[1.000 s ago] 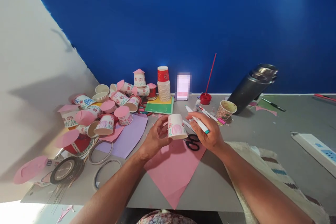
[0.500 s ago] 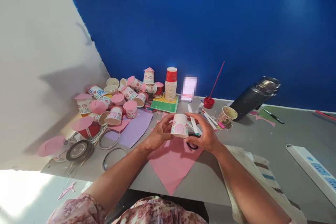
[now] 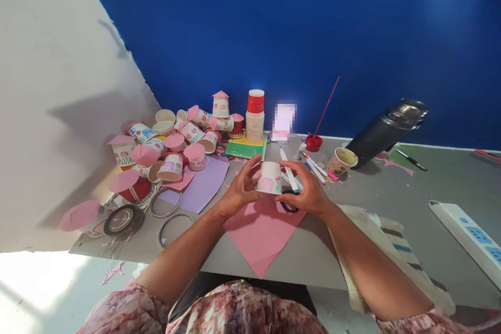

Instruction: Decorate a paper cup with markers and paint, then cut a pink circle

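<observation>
Between my two hands is an upside-down white paper cup [image 3: 270, 178], drawn with a pink door, red flowers and green grass. My left hand [image 3: 243, 186] grips its left side, thumb low and fingers high. On the other side my right hand [image 3: 306, 188] holds it the same way. Below the cup lies a sheet of pink paper [image 3: 261, 242] with a corner toward me. The black handles of scissors [image 3: 290, 209] show under my right hand; their blades are hidden. White markers [image 3: 288, 169] lie just behind that hand.
Decorated cups with pink paper roofs [image 3: 145, 155] crowd the left, near tape rolls [image 3: 124, 220] and purple paper [image 3: 203, 190]. A cup stack [image 3: 255, 125] stands behind. To the right are a dark thermos [image 3: 385, 133], a patterned cup [image 3: 341, 162], a cloth [image 3: 364, 255] and a power strip [image 3: 467, 235].
The cup stays between both hands and has tilted slightly, with its drawn door now farther left on the visible side. The whole view has shifted a little.
</observation>
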Demonstrator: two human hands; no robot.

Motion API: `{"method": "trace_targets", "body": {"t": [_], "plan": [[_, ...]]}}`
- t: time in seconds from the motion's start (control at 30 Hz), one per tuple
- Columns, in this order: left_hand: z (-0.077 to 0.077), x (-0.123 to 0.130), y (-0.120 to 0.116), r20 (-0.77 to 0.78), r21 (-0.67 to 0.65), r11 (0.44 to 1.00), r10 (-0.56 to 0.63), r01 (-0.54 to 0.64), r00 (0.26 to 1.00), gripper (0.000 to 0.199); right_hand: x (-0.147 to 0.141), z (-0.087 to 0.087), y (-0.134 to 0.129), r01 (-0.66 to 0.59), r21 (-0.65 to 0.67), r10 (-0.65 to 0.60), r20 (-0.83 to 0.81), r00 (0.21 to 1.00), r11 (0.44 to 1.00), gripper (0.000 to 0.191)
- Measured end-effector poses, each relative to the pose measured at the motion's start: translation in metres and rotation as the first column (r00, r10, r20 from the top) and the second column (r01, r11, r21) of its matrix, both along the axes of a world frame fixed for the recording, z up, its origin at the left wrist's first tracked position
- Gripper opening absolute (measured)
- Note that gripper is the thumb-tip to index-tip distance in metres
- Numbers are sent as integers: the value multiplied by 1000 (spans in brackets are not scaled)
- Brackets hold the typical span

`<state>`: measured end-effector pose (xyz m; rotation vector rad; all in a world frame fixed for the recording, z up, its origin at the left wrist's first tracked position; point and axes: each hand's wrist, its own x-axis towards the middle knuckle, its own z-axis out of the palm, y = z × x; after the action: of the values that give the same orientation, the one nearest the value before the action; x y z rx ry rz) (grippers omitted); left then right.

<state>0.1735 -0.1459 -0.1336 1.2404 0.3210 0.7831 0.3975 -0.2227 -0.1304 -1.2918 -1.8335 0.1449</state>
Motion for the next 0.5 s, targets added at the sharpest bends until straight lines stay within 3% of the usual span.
{"method": "trace_targets", "body": {"t": [0.5], "plan": [[-3, -1, 10, -157, 232, 973, 51, -14, 986, 78, 2, 2, 0, -49, -47, 49, -5, 999, 998, 78]]}}
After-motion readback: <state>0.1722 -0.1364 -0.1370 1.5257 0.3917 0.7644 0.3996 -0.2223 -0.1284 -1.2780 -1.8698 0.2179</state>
